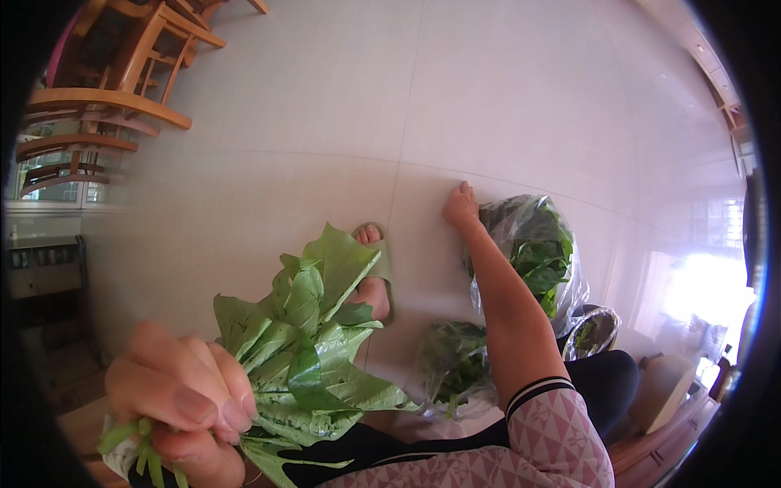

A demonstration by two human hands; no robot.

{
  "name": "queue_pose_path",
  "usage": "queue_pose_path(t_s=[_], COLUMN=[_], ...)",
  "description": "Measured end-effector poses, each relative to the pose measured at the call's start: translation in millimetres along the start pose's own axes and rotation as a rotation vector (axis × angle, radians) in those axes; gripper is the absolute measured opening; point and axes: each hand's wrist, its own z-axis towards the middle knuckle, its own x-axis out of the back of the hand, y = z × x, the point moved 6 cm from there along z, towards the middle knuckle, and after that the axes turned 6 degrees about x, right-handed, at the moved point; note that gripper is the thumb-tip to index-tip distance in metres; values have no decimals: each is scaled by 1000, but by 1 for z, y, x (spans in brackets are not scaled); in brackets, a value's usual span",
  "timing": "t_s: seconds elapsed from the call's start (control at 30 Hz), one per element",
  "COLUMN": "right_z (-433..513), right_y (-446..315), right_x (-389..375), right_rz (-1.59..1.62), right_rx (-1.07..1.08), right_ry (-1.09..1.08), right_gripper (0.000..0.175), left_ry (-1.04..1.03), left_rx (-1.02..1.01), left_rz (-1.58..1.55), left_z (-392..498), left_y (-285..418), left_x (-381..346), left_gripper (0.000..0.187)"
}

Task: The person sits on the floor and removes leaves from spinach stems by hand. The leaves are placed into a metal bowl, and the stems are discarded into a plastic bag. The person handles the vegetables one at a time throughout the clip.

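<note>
My left hand (183, 390), close to the camera at the lower left, is closed around the stems of a bunch of leafy greens (317, 341). The broad, lobed leaves fan out to the right, and some show dark marks or holes. My right arm stretches down, with my right hand (460, 206) low beside the upper left edge of a clear plastic bag (528, 244) full of greens. Whether its fingers grip the bag's film is unclear. A second clear bag (454, 360) of greens lies left of my right forearm, partly hidden by it.
A small plastic-lined container (592, 332) with green scraps stands right of the larger bag. My foot in a green slipper (381, 268) rests on the tiled floor (305, 183). Wooden chairs (140, 67) are at the upper left. A wooden cabinet (665, 433) is at the lower right.
</note>
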Motion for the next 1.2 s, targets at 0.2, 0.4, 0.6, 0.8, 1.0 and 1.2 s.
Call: queue_pose_path(t_s=[0.2,0.4,0.6,0.8,1.0,1.2], right_z=[-23,-119,-204,-225,-222,-220], right_y=[-13,-25,-2,17,60,29], right_x=[-20,-60,-72,-104,-112,-66], right_rz=[-140,-292,-213,131,214,80], right_rx=[10,205,174,223,106,-53], right_ry=[-34,83,-6,-159,84,97], right_gripper=[51,52,55,51,52,59], left_ry=[-2,-44,-256,-83,-69,-159], left_rx=[-19,6,-98,-8,-20,-44], left_rz=[19,-1,-16,-11,-2,40], left_z=[6,0,-12,-15,-14,-12], left_y=[2,10,18,13,16,16], left_x=[-4,-4,-5,6,6,7], left_gripper=[34,35,19,20,21,23])
